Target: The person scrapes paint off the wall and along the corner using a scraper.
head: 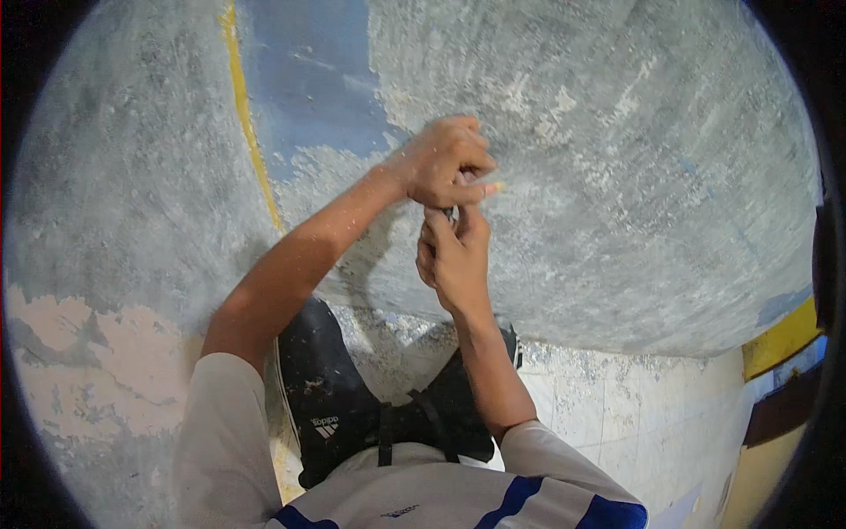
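My left hand (451, 162) is curled in front of the worn grey wall (595, 218), its thumb pointing right. A small pale yellow bit shows at the thumb's tip; I cannot tell what it is. Just below it, my right hand (461, 254) pinches a small dark object (450, 213) between thumb and fingers. The upper part of that object is covered by my left hand, so its kind cannot be told. Whether my left fingers also grip it is hidden. The two hands are close together, nearly touching.
A blue paint patch (310, 79) and a yellow stripe (246, 125) mark the wall. Paint flakes lie on the pale tiled floor (588, 403) along its base. My bent legs in black trousers (330, 390) are close to the wall. A yellow band (780, 340) is at right.
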### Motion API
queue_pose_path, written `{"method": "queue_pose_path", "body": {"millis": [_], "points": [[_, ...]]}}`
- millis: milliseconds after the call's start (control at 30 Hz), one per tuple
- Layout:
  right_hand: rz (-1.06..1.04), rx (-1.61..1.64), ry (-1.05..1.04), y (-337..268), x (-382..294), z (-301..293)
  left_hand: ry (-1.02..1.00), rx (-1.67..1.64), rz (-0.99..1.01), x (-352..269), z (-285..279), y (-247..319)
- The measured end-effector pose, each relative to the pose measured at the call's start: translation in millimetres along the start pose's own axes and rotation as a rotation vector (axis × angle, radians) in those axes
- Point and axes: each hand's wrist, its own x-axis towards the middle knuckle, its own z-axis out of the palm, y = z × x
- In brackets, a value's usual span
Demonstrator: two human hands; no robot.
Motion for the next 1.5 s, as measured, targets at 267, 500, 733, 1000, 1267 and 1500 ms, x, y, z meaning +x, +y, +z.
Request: {"method": "queue_pose_path", "body": {"millis": [267,500,733,1000,1267,1500], "points": [[0.036,0.063,0.051,7.9,-13.6,-38.8,-0.036,0.203,0.05,18.3,31.6,16.0],[-0.021,0.306,0.203,-24.9,-27.1,-72.6,-0.258,0.062,0.158,84.9,73.0,29.2],[0.033,0.397,0.181,-24.4,-20.2,-82.8,-0.297,0.099,0.213,91.1,81.2,17.5],[-0.09,0.321,0.115,-61.1,7.5,-81.2,-0.202,0.212,0.232,133.9,50.8,14.1],[0.009,0.34,0.225,-22.4,-25.0,-90.3,-0.301,0.099,0.159,91.9,90.7,22.6],[-0.103,0.332,0.202,-54.7,8.9,-88.7,-0.186,0.209,0.235,143.3,63.4,17.1]]}}
